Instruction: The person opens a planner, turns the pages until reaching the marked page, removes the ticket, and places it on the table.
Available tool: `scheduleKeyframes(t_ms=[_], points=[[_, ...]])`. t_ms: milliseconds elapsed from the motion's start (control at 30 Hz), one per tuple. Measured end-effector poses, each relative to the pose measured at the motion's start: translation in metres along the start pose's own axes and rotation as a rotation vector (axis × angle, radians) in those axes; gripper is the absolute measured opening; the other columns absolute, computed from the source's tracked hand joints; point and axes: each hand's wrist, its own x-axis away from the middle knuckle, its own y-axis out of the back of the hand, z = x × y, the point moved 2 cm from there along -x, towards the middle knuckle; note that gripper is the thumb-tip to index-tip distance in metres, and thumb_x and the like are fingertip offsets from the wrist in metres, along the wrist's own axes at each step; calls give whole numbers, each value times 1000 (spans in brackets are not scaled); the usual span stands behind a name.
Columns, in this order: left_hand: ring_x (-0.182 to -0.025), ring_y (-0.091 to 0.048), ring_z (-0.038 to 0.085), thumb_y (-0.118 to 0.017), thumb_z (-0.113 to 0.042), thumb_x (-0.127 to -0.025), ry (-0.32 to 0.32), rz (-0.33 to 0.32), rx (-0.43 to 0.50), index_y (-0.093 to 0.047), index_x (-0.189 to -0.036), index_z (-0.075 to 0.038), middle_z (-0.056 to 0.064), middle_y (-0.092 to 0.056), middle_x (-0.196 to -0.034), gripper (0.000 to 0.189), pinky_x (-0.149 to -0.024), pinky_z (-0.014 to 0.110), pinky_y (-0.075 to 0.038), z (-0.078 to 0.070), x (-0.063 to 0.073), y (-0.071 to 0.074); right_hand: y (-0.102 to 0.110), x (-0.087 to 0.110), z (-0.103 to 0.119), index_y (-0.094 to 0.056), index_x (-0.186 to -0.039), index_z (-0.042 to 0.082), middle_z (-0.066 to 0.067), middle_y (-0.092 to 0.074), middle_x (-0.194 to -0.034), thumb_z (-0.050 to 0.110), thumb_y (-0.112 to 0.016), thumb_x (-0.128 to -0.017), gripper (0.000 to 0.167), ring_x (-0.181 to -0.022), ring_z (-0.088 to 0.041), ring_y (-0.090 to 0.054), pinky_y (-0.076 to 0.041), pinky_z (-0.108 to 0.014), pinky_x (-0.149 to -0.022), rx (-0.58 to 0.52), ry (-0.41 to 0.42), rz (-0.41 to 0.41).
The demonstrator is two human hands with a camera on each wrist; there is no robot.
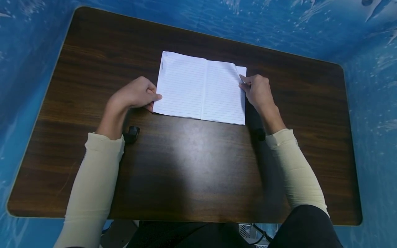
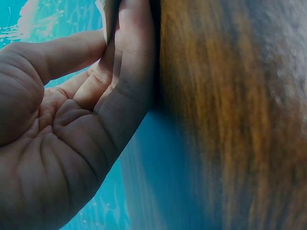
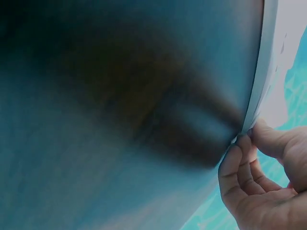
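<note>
An open notebook (image 1: 183,86) with ruled, seemingly unwritten pages lies on the dark wooden table. My left hand (image 1: 138,93) pinches its left edge near the lower corner, thumb on top of the page and fingers beneath. At the opposite side my right hand (image 1: 260,91) pinches the right edge between thumb and fingertips. The upper right page (image 1: 231,69) is lifted a little, baring a sheet below. In the left wrist view, the left hand's fingers lie flat against the tabletop; the right wrist view shows the page edges (image 3: 261,72) rising from the right fingertips.
The wooden table (image 1: 192,172) has rounded corners and reflects light in front of the notebook. Blue sea-patterned sheeting (image 1: 217,20) surrounds it. A small black device (image 1: 132,134) sits at the left wrist, and another dark one (image 1: 260,134) by the right.
</note>
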Motion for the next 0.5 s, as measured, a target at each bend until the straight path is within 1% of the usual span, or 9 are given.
scheduleKeyframes(t_ms=[100, 167, 233, 367, 500], points=[[-69, -66, 18, -60, -20, -111, -5, -6, -5, -72, -99, 4, 8, -70, -76, 29, -68, 35, -49, -1, 0, 0, 0, 0, -1, -48, -161, 24, -16, -59, -158, 17, -62, -110, 54, -125, -32, -65, -60, -39, -98, -23, 25, -17], [-69, -66, 18, -59, -19, -111, -8, -9, -5, -72, -100, 4, 8, -70, -76, 29, -68, 34, -50, -1, 0, 1, 0, -1, -2, -44, -165, 18, -18, -61, -154, 18, -64, -109, 59, -125, -33, -66, -59, -43, -103, -46, 24, -28], [-69, -66, 18, -59, -19, -111, -10, -9, -8, -72, -101, 5, 8, -70, -75, 29, -68, 34, -49, -1, 0, 1, 0, -3, -3, -44, -164, 11, -20, -62, -152, 19, -66, -108, 60, -125, -33, -68, -58, -45, -107, -80, 7, -36], [-69, -66, 17, -59, -20, -111, -4, -10, -8, -72, -101, 4, 7, -70, -75, 29, -69, 34, -49, 0, 0, 0, 1, -4, -7, -51, -153, 2, -22, -66, -141, 22, -69, -107, 53, -117, -34, -71, -60, -45, -104, -137, -34, -43], [-69, -66, 18, -59, -20, -111, 3, -7, -6, -72, -101, 4, 7, -70, -75, 29, -70, 34, -50, 0, 0, 0, 3, -3, -11, -57, -142, 1, -21, -66, -136, 25, -71, -106, 45, -111, -32, -69, -61, -43, -101, -170, -68, -53]])
